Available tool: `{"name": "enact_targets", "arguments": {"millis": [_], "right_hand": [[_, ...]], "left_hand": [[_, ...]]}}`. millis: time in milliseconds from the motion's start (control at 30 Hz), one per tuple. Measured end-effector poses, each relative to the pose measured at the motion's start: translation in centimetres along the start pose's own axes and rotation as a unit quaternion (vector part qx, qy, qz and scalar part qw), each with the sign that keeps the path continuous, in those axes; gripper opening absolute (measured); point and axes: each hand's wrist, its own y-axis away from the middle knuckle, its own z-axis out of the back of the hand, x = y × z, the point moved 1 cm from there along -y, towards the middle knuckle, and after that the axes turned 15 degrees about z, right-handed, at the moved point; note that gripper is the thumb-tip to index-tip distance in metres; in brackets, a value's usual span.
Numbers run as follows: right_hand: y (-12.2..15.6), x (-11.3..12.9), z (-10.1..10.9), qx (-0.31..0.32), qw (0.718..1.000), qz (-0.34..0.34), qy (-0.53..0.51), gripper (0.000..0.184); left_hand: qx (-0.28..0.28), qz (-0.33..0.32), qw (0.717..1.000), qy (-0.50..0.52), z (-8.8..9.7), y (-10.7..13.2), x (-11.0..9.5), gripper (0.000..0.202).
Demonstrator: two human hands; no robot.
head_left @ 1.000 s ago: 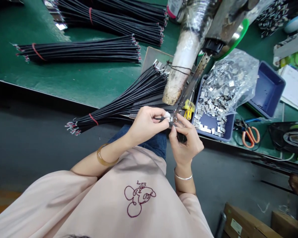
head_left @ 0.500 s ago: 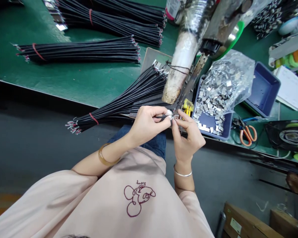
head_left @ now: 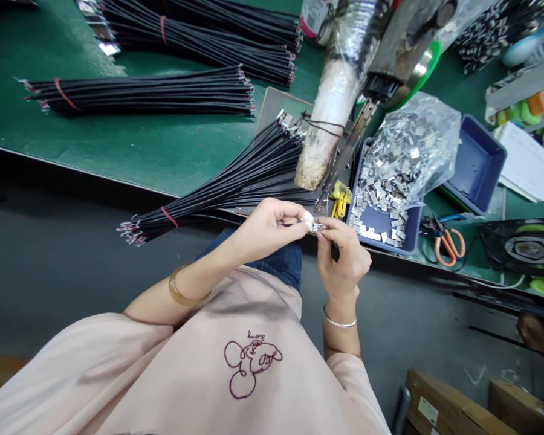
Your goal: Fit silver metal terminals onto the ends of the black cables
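Thumb and index finger of my left hand [head_left: 267,228] pinch the end of a black cable, mostly hidden by the fingers; a white wrap covers one fingertip. Opposite it, my right hand [head_left: 343,251] pinches a small silver metal connector [head_left: 317,228] at that cable end. Both hands meet at the table's front edge, just below the tip of a dark metal tool and a white wrapped tube [head_left: 316,154]. Left of them fans a bundle of black cables [head_left: 226,181] tied with a red band. Close by on the right lies a small yellow clip-like tool [head_left: 341,199].
A blue tray [head_left: 410,238] holds many metal shells and a plastic bag [head_left: 424,145] of them. Behind it is another blue tray [head_left: 480,163]. Orange-handled pliers [head_left: 448,246] lie at the right edge. More tied cable bundles [head_left: 154,95] rest at the back left.
Both hands have moved slightly down, away from the dark tool's tip, keeping their pinch. The silver connector between the fingertips now shows more plainly.
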Motion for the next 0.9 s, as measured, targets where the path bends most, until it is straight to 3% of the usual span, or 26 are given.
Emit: {"name": "enact_targets", "arguments": {"millis": [67, 133, 233, 300, 367, 467, 567, 767, 900], "right_hand": [[0.1, -0.1, 0.3, -0.025, 0.999, -0.012, -0.03, 0.011], [0.2, -0.2, 0.5, -0.063, 0.992, -0.083, -0.068, 0.008], [0.0, -0.5, 0.5, -0.065, 0.956, -0.236, -0.165, 0.008], [-0.3, -0.6, 0.3, -0.035, 0.927, -0.286, -0.238, 0.012], [-0.5, -0.6, 0.2, -0.018, 0.918, -0.294, -0.265, 0.013], [-0.4, -0.3, 0.2, -0.028, 0.941, -0.27, -0.201, 0.01], [-0.2, 0.3, 0.1, -0.034, 0.966, -0.226, -0.122, 0.007], [-0.5, 0.7, 0.3, -0.028, 0.984, -0.173, -0.045, 0.004], [-0.5, 1.0, 1.0, -0.092, 0.972, -0.213, -0.045, 0.001]], "left_hand": [[0.019, -0.006, 1.0, -0.02, 0.0, 0.5, -0.2, 0.015], [-0.012, -0.044, 0.996, -0.071, -0.1, 1.0, -0.3, 0.011], [-0.074, -0.131, 0.977, -0.149, -0.4, 1.6, -0.2, 0.013], [-0.044, -0.133, 0.979, -0.151, -0.4, 1.7, 0.0, 0.023], [0.009, -0.082, 0.991, -0.109, -0.3, 1.6, 0.1, 0.033], [0.04, -0.021, 0.998, -0.031, 0.0, 1.4, 0.3, 0.024], [0.019, -0.03, 0.999, -0.016, 0.0, 1.4, 0.6, 0.009], [-0.036, -0.048, 0.998, -0.009, -0.6, 1.2, 1.5, 0.014], [-0.058, -0.057, 0.997, -0.015, -0.6, 1.0, 1.8, 0.02]]}}
